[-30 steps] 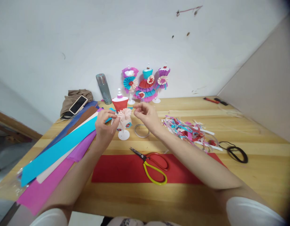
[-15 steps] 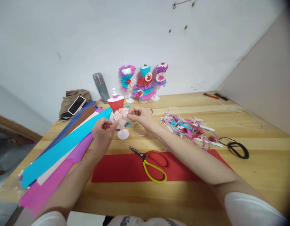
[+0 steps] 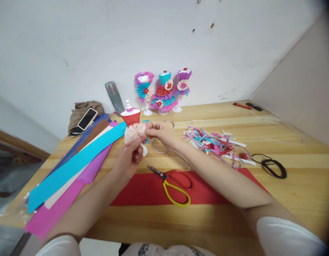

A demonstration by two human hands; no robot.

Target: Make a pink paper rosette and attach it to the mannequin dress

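Note:
A small dress form [image 3: 130,113] with a red paper top stands upright on its white base, partly behind my hands. A pale pink pleated paper rosette [image 3: 135,131] is at its waist. My right hand [image 3: 160,132] pinches the rosette's right edge between thumb and fingers. Below it, my left hand [image 3: 131,154] pinches the rosette's lower edge, its other fingers curled. Blue paper with a red centre [image 3: 144,141] shows on the skirt just under the rosette; my left hand covers much of the skirt and base.
Scissors [image 3: 166,179] lie on a red paper sheet [image 3: 212,193] in front. Coloured paper strips [image 3: 79,160] are at left, scraps [image 3: 215,144] and a black cord [image 3: 273,168] at right. Three dressed forms [image 3: 164,93], a bottle [image 3: 115,97] and a phone [image 3: 88,119] stand or lie behind.
My left hand has moved right and slightly down, from the rosette's left side to under it, hiding more of the base. The right hand keeps its pinch at the right edge.

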